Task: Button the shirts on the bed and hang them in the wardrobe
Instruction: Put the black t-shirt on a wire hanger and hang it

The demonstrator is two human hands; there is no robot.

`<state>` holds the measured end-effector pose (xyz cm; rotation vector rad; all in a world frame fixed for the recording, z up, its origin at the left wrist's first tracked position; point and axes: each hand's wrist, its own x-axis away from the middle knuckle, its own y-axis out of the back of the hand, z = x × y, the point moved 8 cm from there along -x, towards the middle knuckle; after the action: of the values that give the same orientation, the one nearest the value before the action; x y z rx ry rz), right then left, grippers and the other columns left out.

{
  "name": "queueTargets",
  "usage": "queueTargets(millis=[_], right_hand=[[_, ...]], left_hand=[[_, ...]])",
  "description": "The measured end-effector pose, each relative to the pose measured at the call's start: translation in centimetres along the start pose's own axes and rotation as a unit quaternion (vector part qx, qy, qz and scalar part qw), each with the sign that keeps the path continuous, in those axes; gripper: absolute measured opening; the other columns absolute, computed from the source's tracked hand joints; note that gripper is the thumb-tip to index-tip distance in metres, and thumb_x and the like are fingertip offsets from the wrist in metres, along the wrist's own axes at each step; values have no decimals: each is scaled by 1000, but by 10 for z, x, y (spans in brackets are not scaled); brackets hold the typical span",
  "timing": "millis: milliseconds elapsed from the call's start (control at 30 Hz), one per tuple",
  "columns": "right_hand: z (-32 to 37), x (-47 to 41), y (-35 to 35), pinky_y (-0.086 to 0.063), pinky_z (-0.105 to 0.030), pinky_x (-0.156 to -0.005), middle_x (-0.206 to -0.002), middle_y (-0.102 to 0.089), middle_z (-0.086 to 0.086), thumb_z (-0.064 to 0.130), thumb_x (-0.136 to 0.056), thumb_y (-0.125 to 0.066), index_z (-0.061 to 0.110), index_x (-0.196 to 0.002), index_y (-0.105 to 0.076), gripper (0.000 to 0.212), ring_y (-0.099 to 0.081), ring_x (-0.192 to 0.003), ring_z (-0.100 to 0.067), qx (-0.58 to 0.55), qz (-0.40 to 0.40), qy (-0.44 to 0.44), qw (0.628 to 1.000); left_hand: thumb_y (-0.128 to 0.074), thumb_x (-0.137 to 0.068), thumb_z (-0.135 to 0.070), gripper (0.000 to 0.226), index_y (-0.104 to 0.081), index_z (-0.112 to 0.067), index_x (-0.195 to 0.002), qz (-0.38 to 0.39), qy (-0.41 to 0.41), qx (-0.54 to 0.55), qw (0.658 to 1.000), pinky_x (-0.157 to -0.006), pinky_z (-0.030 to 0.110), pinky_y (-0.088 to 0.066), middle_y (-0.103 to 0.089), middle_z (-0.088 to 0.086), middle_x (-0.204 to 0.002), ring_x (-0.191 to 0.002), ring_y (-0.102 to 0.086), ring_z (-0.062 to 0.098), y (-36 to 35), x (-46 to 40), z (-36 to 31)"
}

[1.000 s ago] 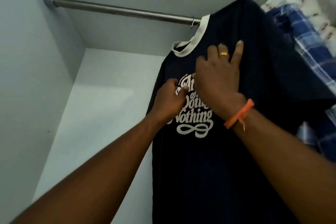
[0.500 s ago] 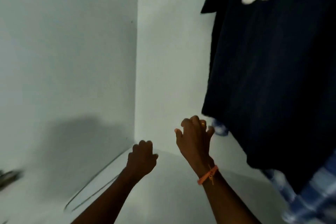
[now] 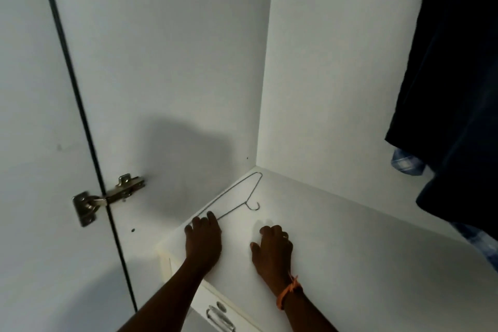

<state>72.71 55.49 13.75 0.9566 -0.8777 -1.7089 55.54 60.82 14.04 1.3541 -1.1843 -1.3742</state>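
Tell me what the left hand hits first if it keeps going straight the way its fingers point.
The left hand would meet the wire hanger lying on the wardrobe shelf; its fingertips look already at the hanger's near end, though contact is unclear. Beyond lies the wardrobe's corner.

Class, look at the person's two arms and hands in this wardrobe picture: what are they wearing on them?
Both forearms are bare, with no sleeves in view. The left hand wears nothing that shows. The right hand has an orange thread band tied round the wrist, with a knot and short loose ends. No gloves or watch.
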Motion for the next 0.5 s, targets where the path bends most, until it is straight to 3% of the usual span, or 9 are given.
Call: queueTargets(millis=[67,133,200,233,300,333,400,433,500], right_hand=[[0,1,-3,-44,-46,-91,-115,-59,-11,30,-84,-71,13,-111,-66,32,-56,-107,-33,1,-30,-23,999],[1,1,-5,-42,-44,-93,-119,-57,-10,32,-88,-67,14,-113,-65,31,-53,-111,-32,-4,-37,-44,998],[3,1,-7,-40,-42,-95,-122,-56,-7,35,-92,-62,16,-117,-63,32,-51,-116,-30,-23,-36,-67,997],[5,1,-8,-40,-40,-95,-122,-56,-7,37,-93,-60,16,-118,-62,32,-51,-116,-29,-42,-37,-79,995],[9,2,-8,-40,-39,-95,-124,-57,-8,39,-96,-57,16,-122,-60,35,-54,-116,-28,-93,-38,-106,989],[11,3,-9,-41,-38,-96,-126,-56,-9,40,-97,-55,17,-127,-57,38,-55,-116,-28,-105,-35,-115,987],[18,7,-13,-40,-39,-99,-134,-50,-10,43,-99,-50,20,-144,-43,51,-53,-120,-28,-64,-9,-103,993],[24,10,-16,-39,-39,-100,-137,-46,-10,44,-100,-47,23,-148,-37,54,-52,-122,-28,-17,6,-81,997],[34,21,-21,-38,-38,-100,-137,-44,-7,44,-100,-45,27,-147,-43,49,-51,-121,-25,45,7,-32,998]], left_hand=[[-68,-82,-16,28,-64,-8,-109,-28,-41,-12,999,-75,40,-46,-64,10,-99,-89,-63,30,9,-5,-3],[-73,-69,-11,20,-65,-9,-87,-18,-91,-49,994,-66,35,-45,-63,8,-81,-69,-63,27,7,-5,-8],[-75,-56,-12,18,-61,-7,-65,-69,-130,-54,988,-53,33,-41,-53,8,-58,-49,-52,25,14,-1,-16],[-68,-61,-16,12,-61,-6,-62,-81,-139,-62,985,-51,34,-41,-51,9,-56,-48,-49,26,10,3,-16],[-54,-77,-23,25,-66,-1,-72,-59,-159,-59,984,-54,38,-46,-58,13,-65,-59,-55,30,-8,11,-18],[-61,-78,-27,27,-67,-1,-78,-41,-166,-54,984,-54,38,-47,-61,13,-70,-63,-58,31,-9,19,-19],[-78,-64,-34,31,-68,-7,-74,-30,-165,-6,986,-47,32,-44,-60,7,-66,-58,-58,26,-7,40,-19],[-75,-65,-35,26,-67,-11,-70,-47,-168,14,985,-44,29,-41,-58,5,-63,-55,-57,23,-5,49,-21],[-58,-77,-27,20,-65,-12,-67,-95,-148,68,982,-42,29,-39,-56,4,-64,-55,-55,21,7,71,-16]])
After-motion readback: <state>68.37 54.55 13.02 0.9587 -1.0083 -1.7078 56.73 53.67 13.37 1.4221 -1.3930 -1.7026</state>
